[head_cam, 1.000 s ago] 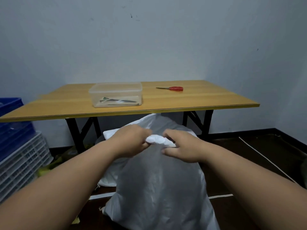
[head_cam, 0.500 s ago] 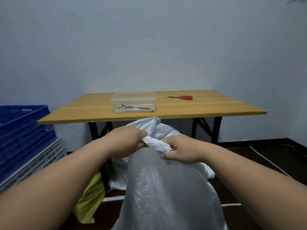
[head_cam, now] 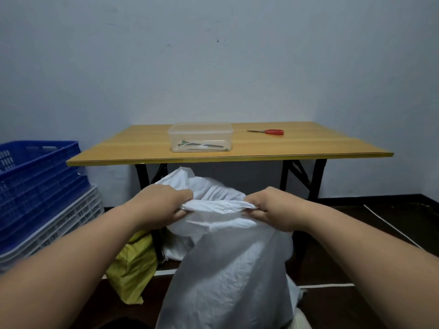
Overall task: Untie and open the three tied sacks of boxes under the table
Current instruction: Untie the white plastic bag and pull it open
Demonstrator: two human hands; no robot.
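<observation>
A large white woven sack (head_cam: 228, 276) stands on the floor in front of the wooden table (head_cam: 308, 148). My left hand (head_cam: 164, 207) grips the left side of its bunched top edge. My right hand (head_cam: 273, 210) grips the right side, so the rim is stretched flat between them. Behind it a second white sack (head_cam: 180, 179) leans under the table, its top crumpled. A yellow sack (head_cam: 133, 264) lies on the floor to the left, beside a table leg. What the sacks hold is hidden.
On the table sit a clear plastic lidded box (head_cam: 200, 137) and red-handled scissors (head_cam: 269, 132). Blue crates (head_cam: 35, 184) are stacked on white crates (head_cam: 59, 229) at the left wall. A white cord (head_cam: 389, 224) runs across the dark floor at right.
My hands have moved apart, spreading the sack's gathered top wider between them. The view has pulled back and risen, showing more of the wall, the crates and the yellow sack.
</observation>
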